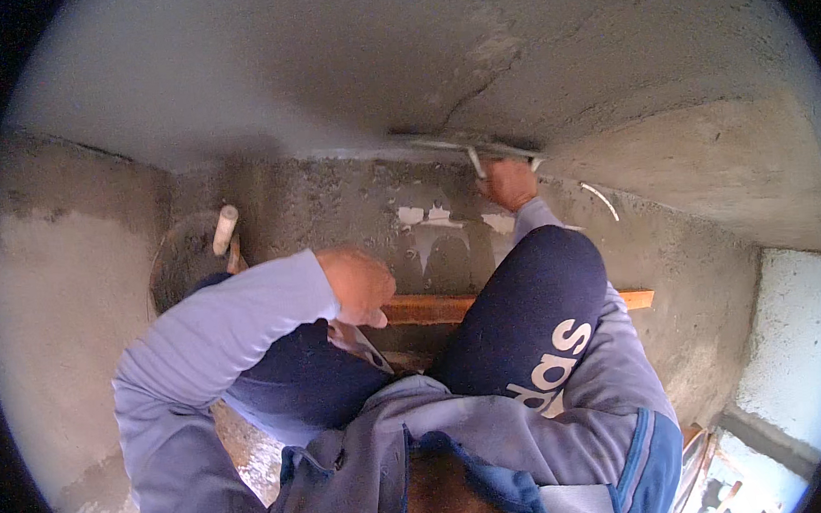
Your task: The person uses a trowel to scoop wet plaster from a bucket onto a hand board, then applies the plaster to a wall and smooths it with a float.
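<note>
My right hand (pixel 510 185) is closed around the handle of a plastering trowel (pixel 455 142). The long, thin blade lies against the wet grey plaster wall (pixel 342 63), close to its bottom edge. My left hand (pixel 358 283) hangs near my left knee with its fingers curled inward, and I see nothing in it. Beyond my knees, a wet, mortar-smeared floor strip (pixel 304 202) runs along the wall, with white scraps (pixel 427 215) on it.
An orange-brown wooden strip (pixel 432 309) lies crosswise behind my knees. A pale pipe stub (pixel 226 229) stands at the left, beside a round dark shape. A short white curved piece (pixel 601 201) is right of my right hand. Side walls rise left and right; a pale blue panel (pixel 796 336) is far right.
</note>
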